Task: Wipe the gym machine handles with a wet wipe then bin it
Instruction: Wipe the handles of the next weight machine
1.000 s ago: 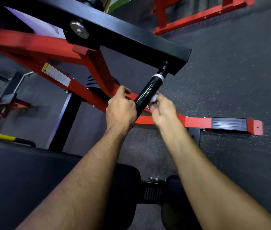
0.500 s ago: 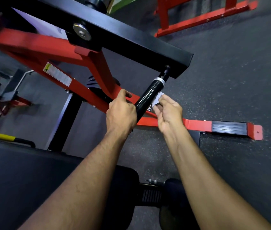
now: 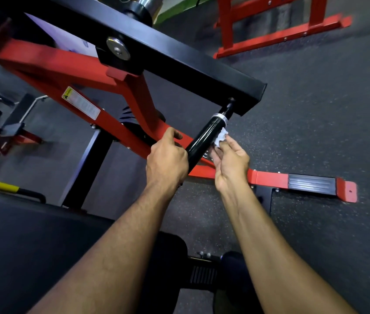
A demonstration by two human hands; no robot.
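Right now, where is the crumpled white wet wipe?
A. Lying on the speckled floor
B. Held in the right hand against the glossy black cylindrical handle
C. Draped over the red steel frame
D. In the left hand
B: the right hand pinches the crumpled white wet wipe against the glossy black cylindrical handle, near its chrome collar.

Both of your forearms extend forward and upward from the bottom of the view, bare to the wrist. Your left hand [image 3: 167,158] is seen from the back, fingers curled around the handle [image 3: 204,141], thumb raised above them. Your right hand [image 3: 230,162] sits just beside it, palm turned inward, its fingertips [image 3: 223,146] pinching the wet wipe [image 3: 221,137] against the handle's upper part.
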